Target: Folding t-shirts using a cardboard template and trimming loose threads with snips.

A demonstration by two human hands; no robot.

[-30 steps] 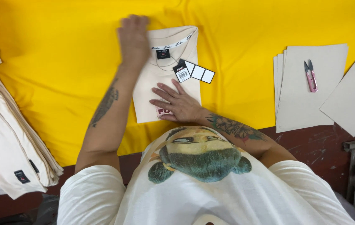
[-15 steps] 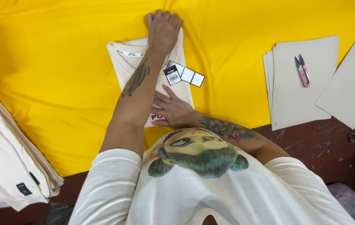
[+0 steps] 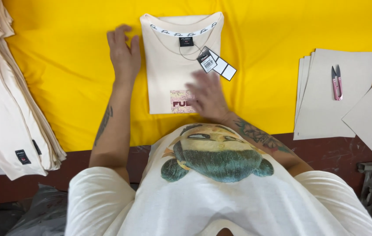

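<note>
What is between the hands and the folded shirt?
Nothing visible. The right hand is blurred over the folded shirt's lower edge, and the left hand lies flat on the yellow cloth right beside it.

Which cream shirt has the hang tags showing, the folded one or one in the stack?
The folded cream shirt on the yellow cloth, between both hands; its hang tags lie by the collar. The stack of shirts at left shows only small sewn labels.

Pink thread snips (image 3: 336,82) on grey cardboard sheets (image 3: 326,109); stacked cream shirts (image 3: 6,109) left.
</note>
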